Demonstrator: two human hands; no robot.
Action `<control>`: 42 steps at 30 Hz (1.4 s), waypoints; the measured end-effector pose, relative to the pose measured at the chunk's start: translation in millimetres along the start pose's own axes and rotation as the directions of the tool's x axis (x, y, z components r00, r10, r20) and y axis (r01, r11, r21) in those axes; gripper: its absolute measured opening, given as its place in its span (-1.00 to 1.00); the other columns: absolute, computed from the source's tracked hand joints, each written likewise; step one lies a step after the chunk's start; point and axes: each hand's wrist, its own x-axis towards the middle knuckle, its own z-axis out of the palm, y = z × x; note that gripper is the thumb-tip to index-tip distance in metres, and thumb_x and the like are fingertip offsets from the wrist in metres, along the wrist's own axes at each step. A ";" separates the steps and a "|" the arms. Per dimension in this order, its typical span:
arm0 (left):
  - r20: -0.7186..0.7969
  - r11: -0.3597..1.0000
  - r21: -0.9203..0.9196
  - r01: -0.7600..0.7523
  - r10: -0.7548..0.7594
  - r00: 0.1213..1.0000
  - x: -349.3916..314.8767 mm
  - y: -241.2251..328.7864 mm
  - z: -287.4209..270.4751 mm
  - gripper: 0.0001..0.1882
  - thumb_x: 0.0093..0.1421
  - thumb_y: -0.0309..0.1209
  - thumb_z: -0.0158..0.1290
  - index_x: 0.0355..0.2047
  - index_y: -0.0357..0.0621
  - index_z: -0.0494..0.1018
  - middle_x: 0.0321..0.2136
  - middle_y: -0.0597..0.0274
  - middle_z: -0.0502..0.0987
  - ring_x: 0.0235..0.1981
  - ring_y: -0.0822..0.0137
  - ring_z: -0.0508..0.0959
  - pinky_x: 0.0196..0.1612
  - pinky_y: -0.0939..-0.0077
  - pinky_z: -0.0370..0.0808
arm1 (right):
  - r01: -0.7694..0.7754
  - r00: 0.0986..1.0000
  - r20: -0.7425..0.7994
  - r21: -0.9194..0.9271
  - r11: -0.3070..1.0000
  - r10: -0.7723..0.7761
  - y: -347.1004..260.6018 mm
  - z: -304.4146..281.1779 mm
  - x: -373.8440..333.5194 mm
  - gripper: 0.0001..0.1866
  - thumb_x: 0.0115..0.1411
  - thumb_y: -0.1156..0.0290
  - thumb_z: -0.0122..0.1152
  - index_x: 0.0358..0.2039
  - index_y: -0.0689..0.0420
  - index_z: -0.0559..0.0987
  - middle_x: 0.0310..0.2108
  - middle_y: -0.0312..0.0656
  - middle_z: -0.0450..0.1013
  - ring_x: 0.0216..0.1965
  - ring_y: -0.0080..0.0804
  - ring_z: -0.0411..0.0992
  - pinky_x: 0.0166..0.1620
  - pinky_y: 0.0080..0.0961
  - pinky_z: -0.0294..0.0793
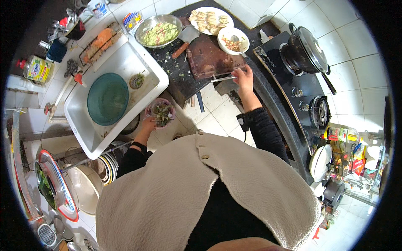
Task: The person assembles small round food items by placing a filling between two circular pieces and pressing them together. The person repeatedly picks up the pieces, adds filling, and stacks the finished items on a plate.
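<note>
My left hand [145, 126] is closed on the near rim of a round pink container [147, 109] with leafy vegetable scraps [161, 113] in it, held low beside the sink. At the near right corner of the brown cutting board [209, 56], my right hand [243, 78] has its fingers closed around the board's edge, by a metal bar handle [224, 78]. A cleaver [188, 35] with a wooden handle lies at the board's far left. Behind the board stand a white bowl [244, 38] of chopped food with a spoon and a plate [228, 21] of flat pale pieces.
A metal pan [178, 26] of chopped green vegetable stands beside the sink [155, 69], which holds a green basin [108, 99]. To the right, a lidded pot [307, 48] sits on the stove [274, 52], its handle jutting out. Stacked plates [109, 167] are at lower left.
</note>
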 end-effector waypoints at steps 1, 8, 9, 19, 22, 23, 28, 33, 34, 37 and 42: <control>0.002 0.999 -0.039 0.010 -0.010 1.000 -6.3 8.5 0.6 -0.52 0.14 -0.51 0.00 0.11 -0.25 0.29 -0.30 0.01 0.51 -0.42 0.21 0.54 -0.43 0.30 0.51 | 0.018 1.000 -0.005 -0.014 1.000 -0.018 -5.4 -2.1 18.1 -0.33 0.15 0.49 0.11 0.23 0.21 0.06 -0.23 -0.06 0.47 -0.36 -0.41 0.51 -0.50 -0.57 0.46; -0.051 0.953 -0.228 -0.200 0.193 0.980 -62.0 50.5 0.7 -0.77 0.12 -0.62 -0.09 -0.20 -0.31 0.44 -0.53 0.16 0.50 -0.60 0.40 0.48 -0.57 0.52 0.43 | 0.207 0.975 -0.023 -0.259 0.944 -0.220 -16.6 0.6 118.4 -0.57 0.07 0.42 0.26 -0.04 0.23 0.43 -0.41 -0.13 0.50 -0.54 -0.47 0.45 -0.49 -0.51 0.45; -0.045 0.955 -0.219 -0.201 0.196 0.980 -68.1 58.6 -0.4 -0.79 0.13 -0.62 -0.08 -0.22 -0.30 0.44 -0.52 0.17 0.51 -0.59 0.40 0.49 -0.56 0.53 0.44 | 0.281 0.946 -0.080 -0.273 0.920 -0.313 -17.2 6.9 130.8 -0.66 0.11 0.43 0.23 -0.08 0.16 0.47 -0.44 -0.23 0.46 -0.52 -0.55 0.39 -0.50 -0.59 0.40; -0.130 0.740 -0.557 -0.377 0.371 0.920 -65.8 196.8 -5.9 -0.77 0.20 -0.47 -0.06 -0.15 -0.29 0.39 -0.46 0.17 0.51 -0.54 0.38 0.50 -0.48 0.48 0.46 | 0.227 0.973 0.030 -0.267 0.936 -0.228 -24.4 8.8 169.3 -0.77 0.21 0.36 0.05 -0.17 0.15 0.52 -0.51 -0.23 0.48 -0.54 -0.52 0.44 -0.40 -0.55 0.42; -0.184 0.655 -0.646 -0.393 0.366 0.912 -12.4 248.1 -21.8 -0.69 0.19 -0.39 -0.01 -0.10 -0.27 0.32 -0.40 0.08 0.52 -0.48 0.26 0.56 -0.45 0.38 0.56 | 0.208 0.976 0.002 -0.279 0.937 -0.216 -31.5 -4.4 152.7 -0.78 0.25 0.37 0.00 -0.14 0.14 0.49 -0.43 -0.29 0.46 -0.52 -0.61 0.39 -0.55 -0.67 0.33; -0.168 0.641 -0.664 -0.385 0.373 0.912 8.1 265.3 -26.2 -0.66 0.19 -0.35 0.00 -0.07 -0.27 0.29 -0.37 0.04 0.52 -0.46 0.21 0.57 -0.42 0.33 0.58 | 0.233 0.972 0.057 -0.135 0.963 -0.227 -33.4 -9.7 144.6 -0.80 0.27 0.38 -0.04 -0.16 0.12 0.50 -0.42 -0.30 0.46 -0.48 -0.63 0.39 -0.52 -0.66 0.34; -0.042 0.513 -0.850 -0.119 0.159 0.986 73.1 318.0 -34.9 -0.48 0.19 -0.28 -0.01 0.01 -0.41 0.14 -0.19 -0.22 0.45 -0.18 0.00 0.54 -0.19 0.20 0.58 | 0.404 0.903 0.074 -0.483 0.777 -0.424 -63.8 -28.8 126.1 -0.79 0.24 0.41 -0.02 -0.21 0.20 0.53 -0.37 -0.17 0.49 -0.44 -0.45 0.48 -0.29 -0.49 0.46; 0.378 0.787 -0.617 -0.018 0.316 0.870 63.1 344.1 0.7 -0.74 0.13 -0.30 0.08 -0.27 -0.22 0.40 -0.35 0.04 0.55 -0.43 0.24 0.56 -0.38 0.40 0.54 | 0.515 0.824 0.177 -0.631 0.580 -0.539 -67.5 -24.0 116.0 -0.80 0.22 0.41 -0.02 -0.23 0.17 0.53 -0.32 -0.05 0.46 -0.40 -0.26 0.50 -0.24 -0.41 0.47; 0.357 0.810 -0.584 -0.049 0.311 0.881 60.8 350.1 14.5 -0.74 0.14 -0.30 0.08 -0.26 -0.21 0.40 -0.40 0.07 0.55 -0.46 0.25 0.56 -0.36 0.40 0.54 | 0.515 0.828 0.189 -0.627 0.584 -0.528 -64.5 -22.1 112.8 -0.81 0.23 0.41 -0.01 -0.23 0.18 0.52 -0.33 -0.05 0.46 -0.37 -0.24 0.49 -0.23 -0.39 0.46; 0.379 0.782 -0.622 -0.044 0.350 0.856 60.4 358.0 25.9 -0.71 0.15 -0.27 0.08 -0.24 -0.22 0.38 -0.39 0.04 0.54 -0.40 0.23 0.55 -0.32 0.35 0.54 | 0.555 0.794 0.260 -0.677 0.484 -0.549 -58.8 -17.0 102.9 -0.82 0.22 0.44 0.02 -0.20 0.18 0.52 -0.34 -0.09 0.47 -0.36 -0.29 0.49 -0.24 -0.44 0.46; 0.278 0.553 -0.815 0.172 0.113 0.954 73.7 336.0 -4.1 -0.62 0.18 -0.30 0.00 -0.14 -0.36 0.24 -0.37 -0.12 0.47 -0.34 0.00 0.55 -0.30 0.18 0.58 | 0.528 0.842 0.223 -0.525 0.667 -0.490 -64.3 -18.9 84.6 -0.82 0.28 0.43 -0.01 -0.18 0.18 0.51 -0.34 -0.16 0.49 -0.37 -0.46 0.49 -0.27 -0.55 0.47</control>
